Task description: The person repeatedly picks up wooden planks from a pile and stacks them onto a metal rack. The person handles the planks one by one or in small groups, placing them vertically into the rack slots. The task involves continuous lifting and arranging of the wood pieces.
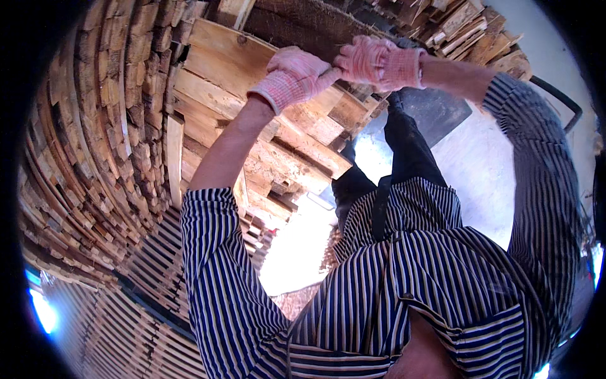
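Note:
Both hands wear pink-and-white knitted work gloves and meet near the top middle of the view. My left hand (298,77) is closed at the near edge of a dark brown rough board (293,24), its thumb pointing toward the other hand. Just to the right, my right hand (379,62) has its fingers curled at the same board's edge, toward the right end. The fingertips on the far side are hidden. Below the hands lies a stack of pale wooden boards (221,54), stepped and uneven at the ends.
Tall stacked timber (95,120) rises along the left side. Slatted layers of wood (113,328) show at lower left. A pile of split wood pieces (464,28) stands at the upper right. A dark flat plate (435,114) lies on the pale floor (473,158) near my legs.

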`<state>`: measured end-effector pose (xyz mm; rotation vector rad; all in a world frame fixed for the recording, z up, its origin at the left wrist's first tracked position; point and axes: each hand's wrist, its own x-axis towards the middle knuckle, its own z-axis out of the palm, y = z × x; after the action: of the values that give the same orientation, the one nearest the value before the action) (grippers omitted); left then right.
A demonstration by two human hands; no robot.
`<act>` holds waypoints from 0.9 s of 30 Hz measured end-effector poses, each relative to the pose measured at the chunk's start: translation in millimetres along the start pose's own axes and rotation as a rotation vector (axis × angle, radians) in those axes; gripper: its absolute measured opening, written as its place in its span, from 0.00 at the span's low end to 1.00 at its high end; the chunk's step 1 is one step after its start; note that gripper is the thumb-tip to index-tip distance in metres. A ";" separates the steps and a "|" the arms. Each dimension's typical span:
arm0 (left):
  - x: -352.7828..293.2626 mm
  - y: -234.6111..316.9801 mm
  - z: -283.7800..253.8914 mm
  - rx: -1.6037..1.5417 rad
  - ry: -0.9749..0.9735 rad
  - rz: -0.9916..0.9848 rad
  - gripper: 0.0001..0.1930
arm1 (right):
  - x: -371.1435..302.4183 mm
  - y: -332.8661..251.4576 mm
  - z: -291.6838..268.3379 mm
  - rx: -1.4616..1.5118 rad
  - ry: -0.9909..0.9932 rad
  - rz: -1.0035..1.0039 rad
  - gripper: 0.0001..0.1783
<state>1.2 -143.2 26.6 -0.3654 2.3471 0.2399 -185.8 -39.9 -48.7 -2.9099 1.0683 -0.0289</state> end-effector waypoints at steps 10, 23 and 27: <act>-6.3 -0.7 -3.4 -0.167 0.033 0.057 0.26 | -8.9 33.4 -15.6 0.160 -0.167 -0.030 0.33; -18.9 -4.4 17.4 -0.383 0.979 -0.372 0.26 | -175.4 62.2 45.9 0.620 0.605 1.415 0.28; -12.9 -6.3 24.8 -0.322 0.873 -0.545 0.27 | -183.2 -38.4 95.1 0.333 0.296 1.344 0.20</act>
<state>28.2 -139.8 17.5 -1.4873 2.8984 0.2138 -297.6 111.1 -142.6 -1.4499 2.4643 -0.5109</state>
